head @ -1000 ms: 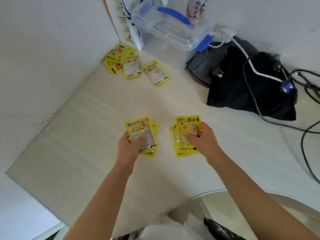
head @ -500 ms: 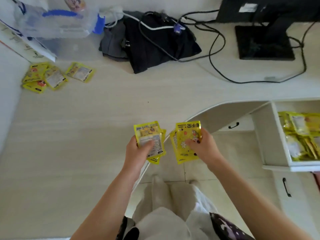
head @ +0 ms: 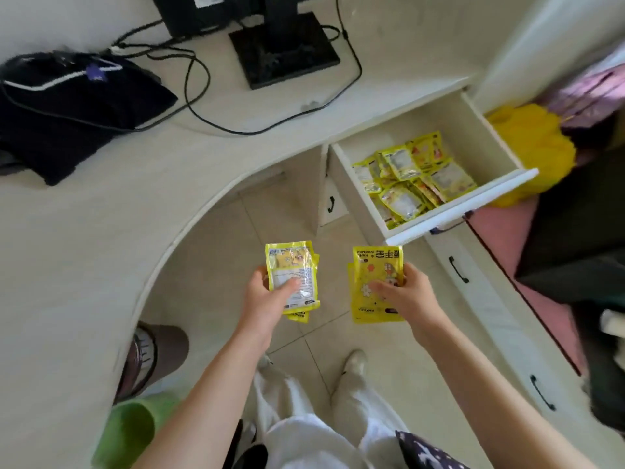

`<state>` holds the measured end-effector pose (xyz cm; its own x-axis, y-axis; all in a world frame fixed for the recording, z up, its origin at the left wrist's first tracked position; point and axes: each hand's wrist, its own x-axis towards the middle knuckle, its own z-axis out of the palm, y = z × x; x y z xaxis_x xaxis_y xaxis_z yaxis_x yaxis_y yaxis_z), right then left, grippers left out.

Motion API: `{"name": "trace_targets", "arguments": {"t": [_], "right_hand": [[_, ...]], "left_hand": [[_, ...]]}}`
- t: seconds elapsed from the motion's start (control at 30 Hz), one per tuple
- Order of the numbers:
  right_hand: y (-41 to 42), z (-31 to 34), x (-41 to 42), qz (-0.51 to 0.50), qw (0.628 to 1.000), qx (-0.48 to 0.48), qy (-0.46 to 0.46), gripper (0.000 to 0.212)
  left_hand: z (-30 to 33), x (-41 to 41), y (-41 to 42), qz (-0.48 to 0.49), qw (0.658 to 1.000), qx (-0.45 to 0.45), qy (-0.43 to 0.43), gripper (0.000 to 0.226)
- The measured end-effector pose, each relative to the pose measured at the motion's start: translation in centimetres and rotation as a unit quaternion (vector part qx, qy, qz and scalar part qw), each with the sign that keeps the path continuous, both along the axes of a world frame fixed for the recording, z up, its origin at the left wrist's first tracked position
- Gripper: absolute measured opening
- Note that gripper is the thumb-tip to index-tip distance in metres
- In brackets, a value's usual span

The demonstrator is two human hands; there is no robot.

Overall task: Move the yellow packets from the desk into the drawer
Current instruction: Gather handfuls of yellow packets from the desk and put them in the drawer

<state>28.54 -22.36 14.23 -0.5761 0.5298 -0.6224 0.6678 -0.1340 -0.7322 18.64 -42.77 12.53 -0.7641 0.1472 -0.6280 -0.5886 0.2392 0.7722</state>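
1. While both hands are loaded, the step in hand is judged to be the carry: packets are off the desk and not yet in the drawer.
2. Left hand: fingers and thumb are curled round a small stack of yellow packets, printed label side up, thumb pressed across the face. At least one further packet shows beneath the top one.
3. Right hand: it grips a second stack of packets, picture side up, thumb on the front and fingers behind. A second packet edge shows along its left side.
4. Both stacks are held over the floor, clear of the desk edge and just apart from each other.
5. Position relative to target: the drawer stands open at about 1 o'clock from the right hand, near, its front panel just beyond the top edge of that hand's stack. From the left hand it lies at about 2 o'clock, farther off.
6. Drawer contents: a loose heap of stored packets fills its near half; the far half shows bare bottom.
7. Next move, as judged: carry each stack up and over the front panel, then release. The right hand has the shorter path.
8. No packets are visible on the part of the desk in view; whether others are left elsewhere cannot be told.
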Motion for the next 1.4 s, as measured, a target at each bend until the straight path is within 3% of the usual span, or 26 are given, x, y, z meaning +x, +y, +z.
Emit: {"name": "trace_targets", "arguments": {"t": [0.3,0.67,0.83,0.9,1.07,1.2,1.4], "right_hand": [[12.9,0.0,5.1,-0.086,0.996,-0.018,-0.008,0.027],[24.9,-1.2,-1.8,-0.073,0.997,-0.032,0.001,0.027],[30.2,-2.4,-6.9,-0.045,0.998,-0.035,-0.015,0.02],[32.2,-3.2,-8.8,-0.032,0.999,-0.036,-0.022,0.02],[36.4,-5.8,-13.0,0.018,0.999,-0.016,-0.044,0.022],[38.4,-9.6,-15.2,0.085,0.993,-0.005,-0.084,0.031],[39.6,-13.8,-16.3,0.196,0.971,0.024,-0.138,0.051]], "left_hand": [[-0.4,3.6,14.4,-0.05,0.998,0.02,-0.014,0.028],[-3.9,-1.6,26.9,-0.038,0.998,0.006,-0.047,0.034],[-6.5,-5.0,31.6,-0.012,0.994,-0.028,-0.108,0.095],[-7.3,-6.3,33.2,0.021,0.991,-0.025,-0.128,0.105],[-9.4,-8.5,36.6,0.045,0.986,-0.079,-0.14,0.087],[-11.6,-8.7,38.6,0.018,0.978,-0.186,-0.094,0.046],[-13.8,-8.5,40.2,0.08,0.971,-0.194,-0.113,0.054]]}}
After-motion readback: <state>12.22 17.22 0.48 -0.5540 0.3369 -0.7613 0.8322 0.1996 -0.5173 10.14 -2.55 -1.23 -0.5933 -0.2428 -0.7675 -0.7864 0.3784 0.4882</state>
